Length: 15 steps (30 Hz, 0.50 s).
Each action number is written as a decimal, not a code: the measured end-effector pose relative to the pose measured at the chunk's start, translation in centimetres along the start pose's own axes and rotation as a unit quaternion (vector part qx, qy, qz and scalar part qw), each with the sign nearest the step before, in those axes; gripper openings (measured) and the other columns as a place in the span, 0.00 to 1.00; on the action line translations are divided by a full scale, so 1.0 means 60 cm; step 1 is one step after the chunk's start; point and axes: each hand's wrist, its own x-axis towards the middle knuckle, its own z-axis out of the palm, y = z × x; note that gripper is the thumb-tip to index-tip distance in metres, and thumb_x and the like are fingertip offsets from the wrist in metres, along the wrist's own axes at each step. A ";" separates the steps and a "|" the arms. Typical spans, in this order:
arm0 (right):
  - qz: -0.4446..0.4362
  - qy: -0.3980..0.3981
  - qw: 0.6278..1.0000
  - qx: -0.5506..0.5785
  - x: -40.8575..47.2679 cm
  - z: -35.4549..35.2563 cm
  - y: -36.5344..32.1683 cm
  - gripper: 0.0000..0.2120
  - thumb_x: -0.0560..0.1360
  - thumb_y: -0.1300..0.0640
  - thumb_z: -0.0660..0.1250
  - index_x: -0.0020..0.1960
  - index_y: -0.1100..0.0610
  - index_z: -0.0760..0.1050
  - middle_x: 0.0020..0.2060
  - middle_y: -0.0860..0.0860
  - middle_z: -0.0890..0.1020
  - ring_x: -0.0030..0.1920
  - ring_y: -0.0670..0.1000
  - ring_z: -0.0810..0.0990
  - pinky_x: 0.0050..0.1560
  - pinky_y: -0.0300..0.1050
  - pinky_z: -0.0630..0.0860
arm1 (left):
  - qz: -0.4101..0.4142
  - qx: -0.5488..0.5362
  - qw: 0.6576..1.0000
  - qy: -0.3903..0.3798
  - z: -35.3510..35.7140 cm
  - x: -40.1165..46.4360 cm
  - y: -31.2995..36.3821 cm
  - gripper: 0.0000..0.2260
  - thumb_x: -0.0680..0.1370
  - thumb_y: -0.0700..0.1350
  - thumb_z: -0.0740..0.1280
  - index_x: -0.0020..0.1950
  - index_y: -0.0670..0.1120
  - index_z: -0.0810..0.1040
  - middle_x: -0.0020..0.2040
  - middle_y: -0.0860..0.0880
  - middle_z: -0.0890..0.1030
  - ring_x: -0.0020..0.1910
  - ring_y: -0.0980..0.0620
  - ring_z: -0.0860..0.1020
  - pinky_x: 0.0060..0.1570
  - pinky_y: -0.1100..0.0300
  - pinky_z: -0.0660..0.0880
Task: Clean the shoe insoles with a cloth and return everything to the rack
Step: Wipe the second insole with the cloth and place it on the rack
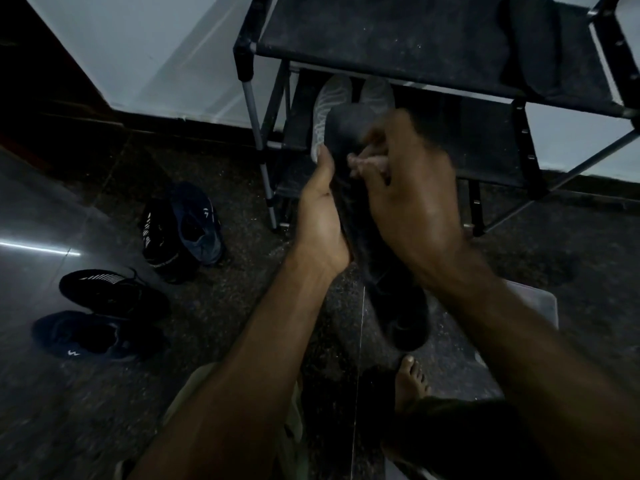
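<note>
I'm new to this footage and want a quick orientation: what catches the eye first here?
Centre frame, the left hand grips a long dark insole while the right hand works on its upper face. Behind stands a black metal-framed fabric shoe rack with grey sneakers on a lower shelf; four dark sneakers lie on the floor at left.

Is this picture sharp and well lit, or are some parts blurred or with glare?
Head view: dim overall; the right hand is motion-blurred over the dark insole; the left hand is sharper; a bright glare streak crosses the glossy floor; the rack edges bend from wide-angle distortion.
</note>
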 end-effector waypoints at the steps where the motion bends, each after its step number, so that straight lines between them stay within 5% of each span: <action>1: -0.011 -0.016 1.000 -0.011 -0.012 0.005 -0.008 0.06 0.77 0.63 0.65 0.54 0.59 0.72 0.42 0.53 0.82 0.39 0.52 0.81 0.35 0.52 0.78 | 0.003 0.011 1.000 0.021 -0.002 0.000 0.002 0.28 0.83 0.59 0.52 0.44 0.43 0.85 0.42 0.45 0.84 0.44 0.48 0.83 0.47 0.57 0.80; 5: -0.023 -0.029 0.999 -0.025 -0.028 -0.005 -0.003 0.06 0.76 0.65 0.65 0.52 0.58 0.72 0.41 0.54 0.81 0.40 0.53 0.79 0.35 0.53 0.77 | 0.005 0.031 0.999 0.032 -0.002 -0.001 0.003 0.26 0.83 0.59 0.52 0.49 0.43 0.82 0.40 0.46 0.84 0.40 0.50 0.83 0.42 0.59 0.80; 9: 0.015 0.014 1.000 -0.001 0.005 -0.019 0.014 0.08 0.74 0.68 0.64 0.52 0.59 0.72 0.40 0.50 0.81 0.40 0.49 0.80 0.37 0.52 0.78 | -0.032 0.010 0.999 -0.009 0.008 -0.002 -0.004 0.27 0.83 0.61 0.49 0.55 0.43 0.79 0.47 0.45 0.83 0.48 0.48 0.82 0.52 0.54 0.78; 15: -0.033 -0.031 0.999 -0.004 -0.021 0.007 -0.016 0.08 0.74 0.68 0.64 0.51 0.59 0.74 0.40 0.53 0.81 0.39 0.51 0.79 0.34 0.52 0.77 | 0.012 0.058 0.997 0.057 -0.003 -0.001 0.005 0.30 0.84 0.56 0.51 0.35 0.46 0.86 0.36 0.47 0.84 0.39 0.52 0.83 0.44 0.61 0.80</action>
